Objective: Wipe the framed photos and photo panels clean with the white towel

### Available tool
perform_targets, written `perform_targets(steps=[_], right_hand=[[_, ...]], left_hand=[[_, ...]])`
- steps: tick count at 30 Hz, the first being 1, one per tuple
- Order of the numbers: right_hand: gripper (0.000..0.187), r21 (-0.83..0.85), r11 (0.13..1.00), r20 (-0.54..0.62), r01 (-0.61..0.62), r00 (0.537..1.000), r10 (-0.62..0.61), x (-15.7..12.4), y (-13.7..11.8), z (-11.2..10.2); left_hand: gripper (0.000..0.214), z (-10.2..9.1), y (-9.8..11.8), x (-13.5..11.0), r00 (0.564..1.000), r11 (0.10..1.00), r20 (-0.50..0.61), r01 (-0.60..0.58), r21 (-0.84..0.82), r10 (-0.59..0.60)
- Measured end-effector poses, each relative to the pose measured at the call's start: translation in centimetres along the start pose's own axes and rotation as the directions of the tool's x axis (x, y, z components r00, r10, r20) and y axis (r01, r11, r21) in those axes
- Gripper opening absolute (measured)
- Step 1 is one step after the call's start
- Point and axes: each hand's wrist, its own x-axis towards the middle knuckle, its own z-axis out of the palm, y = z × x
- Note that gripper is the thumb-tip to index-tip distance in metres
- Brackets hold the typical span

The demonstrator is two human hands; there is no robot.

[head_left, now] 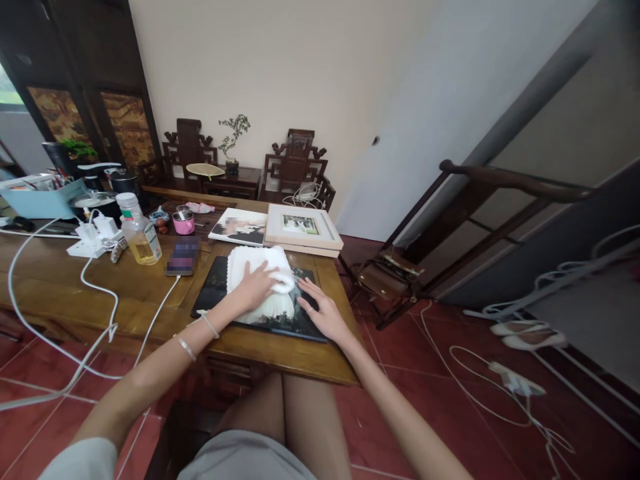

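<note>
A white towel (pixel 255 260) with a scalloped edge lies folded and bunched over a dark, flat panel (pixel 210 293) with a picture on it, near the table's front edge. My left hand (pixel 257 287) rests on top of the towel, its fingers spread and pressing on the cloth. On the panel's right side lies my right hand (pixel 323 313), fingers stretched out beside the towel, with a ring on one finger. Below the towel a pale, fan-like part of the picture shows; the towel hides the rest of the panel's middle.
Behind the panel lie a framed picture (pixel 320 230) and a photo board (pixel 240 223). To the left are a charging phone (pixel 183 257), a bottle of yellow liquid (pixel 143 233), a pink cup (pixel 183 223) and a power strip (pixel 95 243). A wooden chair (pixel 425 233) stands right.
</note>
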Motion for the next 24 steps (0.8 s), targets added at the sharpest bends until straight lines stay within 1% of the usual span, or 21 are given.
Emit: perform_targets(steps=[2, 5, 6, 8, 9, 11, 14, 16, 18, 21, 24], right_hand=[[0.043, 0.019, 1.000, -0.005, -0.002, 1.000, 0.002, 0.0, 0.2, 0.0], [0.042, 0.035, 0.999, -0.010, 0.006, 1.000, -0.006, 0.0, 0.4, 0.0], [0.042, 0.037, 0.999, -0.010, 0.011, 1.000, -0.010, 0.1, 0.4, 0.1], [0.042, 0.040, 0.999, -0.010, 0.019, 1.000, -0.019, 0.1, 0.5, 0.1], [0.042, 0.042, 0.999, -0.012, 0.021, 1.000, -0.021, 0.1, 0.5, 0.1], [0.041, 0.043, 0.999, -0.019, 0.014, 1.000, -0.014, 0.1, 0.5, 0.1], [0.041, 0.039, 0.999, -0.029, -0.007, 1.000, 0.008, 0.1, 0.6, 0.2], [0.041, 0.050, 0.998, -0.038, -0.023, 0.999, 0.025, 0.2, 0.7, 0.2], [0.041, 0.080, 0.996, -0.048, -0.048, 0.997, 0.052, 0.2, 0.6, 0.2], [0.047, 0.152, 0.981, -0.068, -0.124, 0.988, 0.136, 0.3, 0.6, 0.0], [0.053, 0.251, 0.948, -0.096, -0.195, 0.970, 0.225, 0.2, 0.4, -0.2]], left_hand=[[0.030, -0.1, 2.2, -1.8, 0.998, 0.999, 0.028, -0.049, 0.013, 0.048], [0.030, -0.3, 5.7, -5.7, 0.992, 0.994, 0.072, -0.105, 0.028, 0.103], [0.028, -0.3, 6.6, -6.9, 0.990, 0.991, 0.066, -0.129, 0.040, 0.126], [0.026, -0.5, 7.6, -8.8, 0.984, 0.985, 0.065, -0.167, 0.049, 0.164], [0.026, -0.6, 7.7, -9.2, 0.983, 0.983, 0.061, -0.178, 0.043, 0.175], [0.027, -1.0, 7.2, -9.0, 0.984, 0.986, 0.072, -0.165, 0.004, 0.164], [0.030, -1.2, 5.4, -6.5, 0.995, 0.997, 0.070, -0.066, -0.043, 0.069], [0.031, -0.9, 4.2, -4.4, 1.000, 0.999, 0.027, 0.012, -0.030, -0.012], [0.033, -0.3, 3.7, -2.6, 0.996, 0.997, -0.039, 0.077, -0.004, -0.077], [0.034, 0.7, 4.5, -1.5, 0.991, 0.994, -0.082, 0.107, 0.007, -0.106], [0.033, 1.5, 6.8, -2.4, 0.998, 0.999, -0.042, 0.037, -0.013, -0.038]])
